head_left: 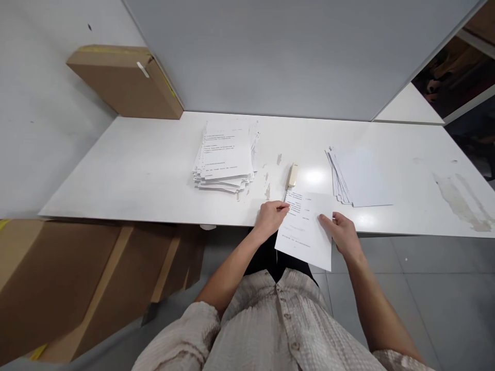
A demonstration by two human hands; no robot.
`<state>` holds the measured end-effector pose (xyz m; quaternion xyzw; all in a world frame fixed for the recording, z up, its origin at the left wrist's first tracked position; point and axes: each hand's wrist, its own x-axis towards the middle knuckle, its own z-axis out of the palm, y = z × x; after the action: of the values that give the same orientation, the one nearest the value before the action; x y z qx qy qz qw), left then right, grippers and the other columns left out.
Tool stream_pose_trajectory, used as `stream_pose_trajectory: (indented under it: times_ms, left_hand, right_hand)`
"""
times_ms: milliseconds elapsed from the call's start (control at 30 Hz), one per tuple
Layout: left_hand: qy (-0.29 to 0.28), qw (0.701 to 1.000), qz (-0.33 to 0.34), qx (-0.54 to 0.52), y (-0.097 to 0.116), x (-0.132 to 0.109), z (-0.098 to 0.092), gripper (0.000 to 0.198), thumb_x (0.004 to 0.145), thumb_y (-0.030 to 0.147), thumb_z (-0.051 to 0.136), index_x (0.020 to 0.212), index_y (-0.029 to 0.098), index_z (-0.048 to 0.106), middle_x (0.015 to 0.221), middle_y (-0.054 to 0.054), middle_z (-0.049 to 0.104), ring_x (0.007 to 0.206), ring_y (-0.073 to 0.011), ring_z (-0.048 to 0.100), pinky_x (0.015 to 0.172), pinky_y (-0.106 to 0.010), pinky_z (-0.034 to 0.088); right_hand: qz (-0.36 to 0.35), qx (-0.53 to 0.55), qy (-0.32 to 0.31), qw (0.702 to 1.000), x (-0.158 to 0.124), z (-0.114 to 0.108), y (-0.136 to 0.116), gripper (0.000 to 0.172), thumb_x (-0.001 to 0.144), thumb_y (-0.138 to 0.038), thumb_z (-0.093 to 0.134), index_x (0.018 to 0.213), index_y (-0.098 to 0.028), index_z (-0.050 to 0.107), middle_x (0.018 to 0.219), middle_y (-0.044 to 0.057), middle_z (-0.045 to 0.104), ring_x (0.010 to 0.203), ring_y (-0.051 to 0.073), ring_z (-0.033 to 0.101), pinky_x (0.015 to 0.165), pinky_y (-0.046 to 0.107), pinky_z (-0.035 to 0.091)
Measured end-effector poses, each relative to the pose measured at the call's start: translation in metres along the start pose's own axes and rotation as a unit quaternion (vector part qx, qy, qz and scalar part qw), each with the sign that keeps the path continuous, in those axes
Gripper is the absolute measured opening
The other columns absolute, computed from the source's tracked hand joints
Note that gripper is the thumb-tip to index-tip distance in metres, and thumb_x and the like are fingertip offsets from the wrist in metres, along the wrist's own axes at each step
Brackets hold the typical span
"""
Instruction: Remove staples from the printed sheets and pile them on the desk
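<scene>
Printed paper sheets point(305, 232) are held between my two hands, partly over the table and partly past its front edge. My left hand point(270, 219) pinches their left edge. On the right edge my right hand point(340, 229) grips with the thumb on top and the fingers behind. How many sheets there are, I cannot tell. Just beyond their top left corner lies a small cream stapler point(293, 175). A tall, uneven stack of printed papers point(226, 154) stands to the left. To the right, a smaller fanned pile of papers point(363, 175) lies with a blank side up.
The white table point(135, 175) has worn, peeled patches. A cardboard box point(124, 82) leans in the back left corner by the grey panel point(290, 56). More large cardboard boxes point(77, 288) stand on the floor at the left, below the table edge.
</scene>
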<state>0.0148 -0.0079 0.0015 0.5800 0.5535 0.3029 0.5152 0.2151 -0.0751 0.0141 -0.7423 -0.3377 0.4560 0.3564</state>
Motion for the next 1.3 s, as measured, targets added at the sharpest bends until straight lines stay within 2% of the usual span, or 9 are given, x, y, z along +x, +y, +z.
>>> stream_pose_trajectory:
  times_ms: [133, 233, 333, 433, 533, 633, 767, 900, 1300]
  left_hand:
    - [0.006, 1.0, 0.004, 0.004, 0.0, 0.002, 0.003, 0.015, 0.077, 0.021, 0.06, 0.085, 0.018, 0.072, 0.089, -0.004, 0.073, 0.082, -0.0159, 0.067, 0.075, -0.025, 0.052]
    - [0.018, 1.0, 0.005, 0.002, -0.001, 0.002, 0.004, 0.015, 0.078, 0.022, 0.06, 0.085, 0.018, 0.072, 0.088, -0.005, 0.073, 0.082, -0.0171, 0.067, 0.075, -0.027, 0.053]
    - [0.024, 1.0, 0.005, -0.002, -0.001, 0.001, 0.004, 0.015, 0.077, 0.022, 0.06, 0.085, 0.019, 0.073, 0.087, -0.004, 0.073, 0.082, -0.0178, 0.068, 0.075, -0.028, 0.053]
    - [0.029, 1.0, -0.002, -0.004, 0.0, 0.0, 0.005, 0.014, 0.076, 0.021, 0.061, 0.084, 0.019, 0.073, 0.086, -0.004, 0.073, 0.081, -0.0181, 0.068, 0.077, -0.029, 0.053]
    - [0.027, 1.0, -0.009, -0.005, 0.001, 0.0, 0.006, 0.015, 0.076, 0.02, 0.061, 0.084, 0.018, 0.073, 0.085, -0.005, 0.073, 0.081, -0.018, 0.068, 0.078, -0.029, 0.053]
    - [0.028, 1.0, -0.005, -0.001, 0.001, 0.0, 0.006, 0.015, 0.076, 0.019, 0.061, 0.085, 0.017, 0.073, 0.086, -0.006, 0.073, 0.082, -0.018, 0.068, 0.078, -0.029, 0.053]
    - [0.03, 0.999, -0.012, -0.003, 0.002, 0.001, 0.005, 0.015, 0.075, 0.018, 0.061, 0.084, 0.017, 0.073, 0.084, -0.006, 0.073, 0.081, -0.0178, 0.068, 0.078, -0.029, 0.053]
    - [0.028, 1.0, -0.015, -0.001, 0.002, 0.002, 0.004, 0.015, 0.075, 0.017, 0.061, 0.083, 0.017, 0.073, 0.083, -0.005, 0.073, 0.08, -0.0179, 0.068, 0.078, -0.03, 0.053]
    - [0.029, 0.999, -0.024, -0.008, 0.0, 0.005, 0.005, 0.013, 0.075, 0.019, 0.062, 0.081, 0.02, 0.073, 0.081, -0.003, 0.074, 0.079, -0.017, 0.068, 0.075, -0.028, 0.053]
  right_hand:
    - [-0.037, -0.171, 0.091, 0.98, 0.008, -0.013, -0.011, 0.061, 0.073, -0.06, 0.058, 0.115, -0.016, 0.053, 0.089, 0.01, 0.068, 0.069, 0.023, 0.063, 0.06, 0.035, 0.049]
    - [-0.133, -0.251, 0.15, 0.947, 0.019, -0.014, -0.03, 0.06, 0.078, -0.061, 0.05, 0.119, -0.017, 0.05, 0.102, 0.012, 0.064, 0.079, 0.024, 0.061, 0.067, 0.038, 0.047]
    - [-0.261, -0.244, 0.145, 0.923, 0.044, 0.0, -0.057, 0.052, 0.084, -0.058, 0.044, 0.117, -0.019, 0.052, 0.112, 0.012, 0.06, 0.088, 0.023, 0.058, 0.073, 0.038, 0.047]
    - [-0.374, -0.252, 0.123, 0.884, 0.079, 0.025, -0.084, 0.047, 0.088, -0.054, 0.04, 0.113, -0.018, 0.055, 0.115, 0.013, 0.057, 0.097, 0.024, 0.055, 0.08, 0.039, 0.045]
    - [-0.429, -0.315, 0.086, 0.842, 0.111, 0.053, -0.106, 0.045, 0.091, -0.051, 0.036, 0.109, -0.017, 0.059, 0.117, 0.014, 0.056, 0.108, 0.027, 0.048, 0.088, 0.042, 0.041]
    - [-0.422, -0.379, 0.041, 0.823, 0.129, 0.075, -0.116, 0.046, 0.093, -0.049, 0.031, 0.109, -0.019, 0.062, 0.121, 0.012, 0.056, 0.114, 0.03, 0.043, 0.09, 0.045, 0.038]
    - [-0.398, -0.443, 0.011, 0.803, 0.135, 0.09, -0.115, 0.049, 0.094, -0.05, 0.025, 0.11, -0.022, 0.062, 0.124, 0.011, 0.055, 0.118, 0.032, 0.037, 0.09, 0.049, 0.036]
    - [-0.404, -0.46, -0.003, 0.791, 0.137, 0.093, -0.107, 0.051, 0.094, -0.05, 0.023, 0.112, -0.023, 0.062, 0.127, 0.01, 0.053, 0.12, 0.032, 0.034, 0.093, 0.051, 0.032]
    - [-0.402, -0.467, -0.017, 0.787, 0.138, 0.096, -0.1, 0.048, 0.094, -0.046, 0.023, 0.112, -0.025, 0.061, 0.128, 0.009, 0.053, 0.12, 0.034, 0.033, 0.091, 0.052, 0.031]
